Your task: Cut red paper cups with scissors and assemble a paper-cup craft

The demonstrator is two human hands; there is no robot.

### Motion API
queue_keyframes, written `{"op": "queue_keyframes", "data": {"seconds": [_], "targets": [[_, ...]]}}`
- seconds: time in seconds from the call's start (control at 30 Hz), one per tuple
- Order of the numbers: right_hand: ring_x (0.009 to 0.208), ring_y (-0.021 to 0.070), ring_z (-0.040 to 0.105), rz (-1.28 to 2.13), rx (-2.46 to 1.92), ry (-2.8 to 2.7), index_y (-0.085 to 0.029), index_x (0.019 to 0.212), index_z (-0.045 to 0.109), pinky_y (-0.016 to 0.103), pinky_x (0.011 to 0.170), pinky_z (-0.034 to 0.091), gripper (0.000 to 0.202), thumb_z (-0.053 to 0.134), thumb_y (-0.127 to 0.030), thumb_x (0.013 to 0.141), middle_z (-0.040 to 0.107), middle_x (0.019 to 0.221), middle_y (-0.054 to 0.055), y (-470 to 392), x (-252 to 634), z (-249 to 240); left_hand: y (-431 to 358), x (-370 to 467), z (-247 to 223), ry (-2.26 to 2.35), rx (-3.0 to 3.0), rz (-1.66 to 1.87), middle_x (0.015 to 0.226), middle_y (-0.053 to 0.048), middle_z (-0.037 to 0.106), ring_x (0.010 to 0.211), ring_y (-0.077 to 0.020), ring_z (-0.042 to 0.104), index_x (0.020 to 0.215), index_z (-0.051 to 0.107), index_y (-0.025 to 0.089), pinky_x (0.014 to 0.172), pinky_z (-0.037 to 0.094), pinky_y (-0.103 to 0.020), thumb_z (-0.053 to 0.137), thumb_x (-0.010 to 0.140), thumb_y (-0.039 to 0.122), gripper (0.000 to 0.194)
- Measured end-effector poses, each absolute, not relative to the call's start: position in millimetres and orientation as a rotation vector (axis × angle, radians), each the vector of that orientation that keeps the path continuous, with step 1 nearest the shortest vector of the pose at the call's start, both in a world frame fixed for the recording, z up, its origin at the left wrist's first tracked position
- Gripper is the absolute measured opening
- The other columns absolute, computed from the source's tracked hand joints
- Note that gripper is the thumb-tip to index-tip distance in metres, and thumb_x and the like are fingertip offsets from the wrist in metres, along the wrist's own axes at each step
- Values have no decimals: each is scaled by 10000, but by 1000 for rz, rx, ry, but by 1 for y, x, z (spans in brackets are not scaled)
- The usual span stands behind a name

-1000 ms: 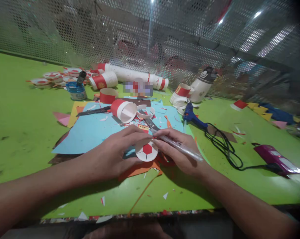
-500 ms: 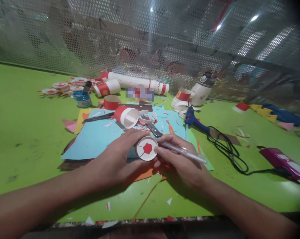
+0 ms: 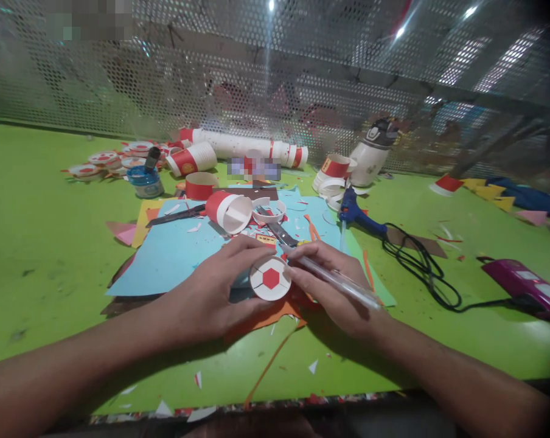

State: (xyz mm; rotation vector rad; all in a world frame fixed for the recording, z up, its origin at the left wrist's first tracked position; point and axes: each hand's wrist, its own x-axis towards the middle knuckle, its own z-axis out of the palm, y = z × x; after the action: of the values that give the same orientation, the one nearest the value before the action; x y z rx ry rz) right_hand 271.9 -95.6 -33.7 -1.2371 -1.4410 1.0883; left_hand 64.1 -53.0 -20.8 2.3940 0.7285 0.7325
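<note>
Between thumb and fingers, my left hand grips a cut-off paper cup bottom, its round white face toward me. A red hexagon sits at the centre of that face, with thin dark lines running outward to the rim. A slim clear pen is pinched in my right hand, its tip end close to the disc's upper right edge. Just beyond the hands, a utility knife lies among red and white scraps, beside a white paper ring and a tipped red-and-white paper cup.
Blue paper sheets spread under the hands. A blue glue gun lies on the right, its black cord leading to a purple device. Behind are a blue jar, stacked cups and a white bottle.
The camera view has shifted slightly. My right fingers have moved a little up the disc's edge, and more dark lines show on its right side. Both hands keep their hold.
</note>
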Motion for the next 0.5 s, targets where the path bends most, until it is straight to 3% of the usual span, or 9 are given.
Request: {"op": "queue_keyframes", "data": {"seconds": [0.27,0.5], "targets": [[758,158,602,1042,-1231,-1485,-229,930,623,285,671,479,143,676,-327,841,652,857,12,-94,273,-38,-54,64,-27,810,2399,723,1314,-125,551,1213,-263,509,1306,473,199,1017,439,-432,621,843,328,503],[690,143,589,1051,-1264,-1473,-226,943,622,268,621,471,148,675,-318,840,648,828,8,-94,272,-40,-53,65,-28,772,2387,705,1282,-112,566,1191,-236,519,1274,495,202,1008,440,-410,595,864,313,436]]}}
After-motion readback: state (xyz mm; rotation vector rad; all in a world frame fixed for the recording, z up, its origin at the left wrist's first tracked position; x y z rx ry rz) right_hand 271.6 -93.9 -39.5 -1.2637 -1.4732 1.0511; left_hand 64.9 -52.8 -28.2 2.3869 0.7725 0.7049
